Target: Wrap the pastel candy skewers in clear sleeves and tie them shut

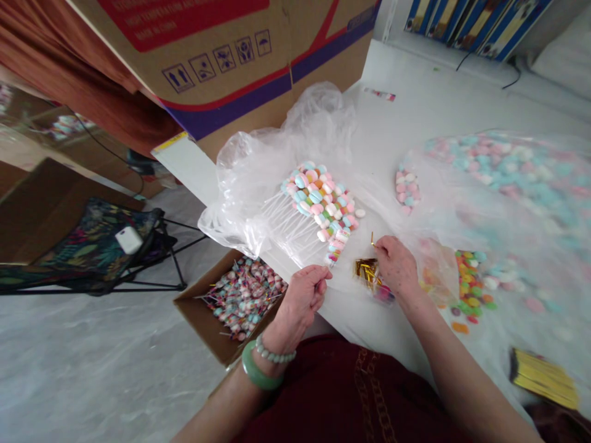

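My left hand [307, 292], with a bead bracelet and a green bangle at the wrist, pinches the lower end of a wrapped marshmallow skewer [337, 247]. The skewer points up and away, its pastel candies in clear film. Between thumb and fingertips of my right hand [395, 264] is a short gold twist tie [372, 239], raised above the table. Just beside that hand lies a small pile of gold twist ties [368, 271] in clear plastic. Beyond my left hand, several unwrapped marshmallow skewers [318, 195] rest on plastic film, their white sticks towards the left.
A large cardboard box [258, 74] stands at the back. Below the table's left edge, an open carton [203, 329] holds many wrapped skewers. Bags of pastel marshmallows [498, 163] and fruit-coloured candies [471, 286] lie on the right, near a yellow bundle [545, 376]. A folding chair [87, 252] stands left.
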Action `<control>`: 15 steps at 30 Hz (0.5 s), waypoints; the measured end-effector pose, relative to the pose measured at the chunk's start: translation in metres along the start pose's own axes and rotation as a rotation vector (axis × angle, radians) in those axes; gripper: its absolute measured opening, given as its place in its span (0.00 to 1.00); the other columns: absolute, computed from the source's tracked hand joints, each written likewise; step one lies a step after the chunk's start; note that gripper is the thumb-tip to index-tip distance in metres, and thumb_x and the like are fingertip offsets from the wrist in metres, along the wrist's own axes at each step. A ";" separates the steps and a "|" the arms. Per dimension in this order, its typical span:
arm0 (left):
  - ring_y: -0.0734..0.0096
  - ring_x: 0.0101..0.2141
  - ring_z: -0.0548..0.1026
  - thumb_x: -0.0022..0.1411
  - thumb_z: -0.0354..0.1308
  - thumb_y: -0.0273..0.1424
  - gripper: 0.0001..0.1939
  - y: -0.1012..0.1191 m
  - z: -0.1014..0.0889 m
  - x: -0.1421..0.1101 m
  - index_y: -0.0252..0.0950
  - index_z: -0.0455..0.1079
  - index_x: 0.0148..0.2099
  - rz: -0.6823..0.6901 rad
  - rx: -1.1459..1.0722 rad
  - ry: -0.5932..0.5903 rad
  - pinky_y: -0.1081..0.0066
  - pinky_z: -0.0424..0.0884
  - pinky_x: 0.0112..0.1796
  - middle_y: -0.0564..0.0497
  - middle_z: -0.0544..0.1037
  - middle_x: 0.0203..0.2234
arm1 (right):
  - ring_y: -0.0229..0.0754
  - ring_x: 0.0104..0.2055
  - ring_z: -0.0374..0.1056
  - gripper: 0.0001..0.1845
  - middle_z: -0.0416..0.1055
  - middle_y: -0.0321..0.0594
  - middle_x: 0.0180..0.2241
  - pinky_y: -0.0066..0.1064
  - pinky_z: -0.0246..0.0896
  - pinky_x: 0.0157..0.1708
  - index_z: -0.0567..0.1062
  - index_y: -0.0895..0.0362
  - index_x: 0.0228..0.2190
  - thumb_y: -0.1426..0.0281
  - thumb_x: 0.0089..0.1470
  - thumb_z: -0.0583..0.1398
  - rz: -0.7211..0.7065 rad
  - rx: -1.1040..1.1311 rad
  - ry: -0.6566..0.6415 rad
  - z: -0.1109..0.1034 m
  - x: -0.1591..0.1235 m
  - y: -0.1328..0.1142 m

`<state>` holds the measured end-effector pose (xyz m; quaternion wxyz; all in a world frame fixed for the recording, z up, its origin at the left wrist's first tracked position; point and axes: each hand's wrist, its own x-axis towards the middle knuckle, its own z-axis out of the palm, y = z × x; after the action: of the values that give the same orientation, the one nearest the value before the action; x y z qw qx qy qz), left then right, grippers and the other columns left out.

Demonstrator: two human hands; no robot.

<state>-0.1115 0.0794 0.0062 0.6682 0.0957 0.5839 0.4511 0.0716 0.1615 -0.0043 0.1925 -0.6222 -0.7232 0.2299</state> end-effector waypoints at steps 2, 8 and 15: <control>0.87 0.09 0.48 0.49 0.59 0.36 0.10 -0.001 0.002 0.000 0.34 0.67 0.25 0.000 0.016 -0.007 0.78 0.39 0.13 0.60 0.60 0.10 | 0.40 0.30 0.65 0.10 0.70 0.35 0.25 0.30 0.58 0.31 0.75 0.54 0.29 0.69 0.53 0.54 -0.019 0.271 -0.097 -0.006 -0.010 -0.016; 0.86 0.10 0.50 0.52 0.61 0.40 0.14 -0.005 0.013 -0.006 0.34 0.66 0.26 0.054 0.086 -0.077 0.77 0.41 0.12 0.59 0.61 0.12 | 0.43 0.40 0.70 0.14 0.76 0.38 0.35 0.35 0.63 0.43 0.80 0.50 0.35 0.70 0.56 0.54 -0.202 0.419 -0.200 0.010 -0.038 -0.048; 0.86 0.10 0.50 0.52 0.61 0.41 0.18 -0.014 0.016 -0.008 0.36 0.60 0.22 0.121 0.041 -0.019 0.77 0.42 0.13 0.60 0.59 0.11 | 0.44 0.41 0.70 0.13 0.76 0.40 0.37 0.37 0.63 0.43 0.78 0.51 0.37 0.71 0.56 0.54 -0.195 0.366 -0.146 0.025 -0.050 -0.048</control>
<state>-0.0904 0.0724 0.0072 0.6432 0.1490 0.5797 0.4775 0.0261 0.1039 0.0029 0.2708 -0.4858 -0.7381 0.3819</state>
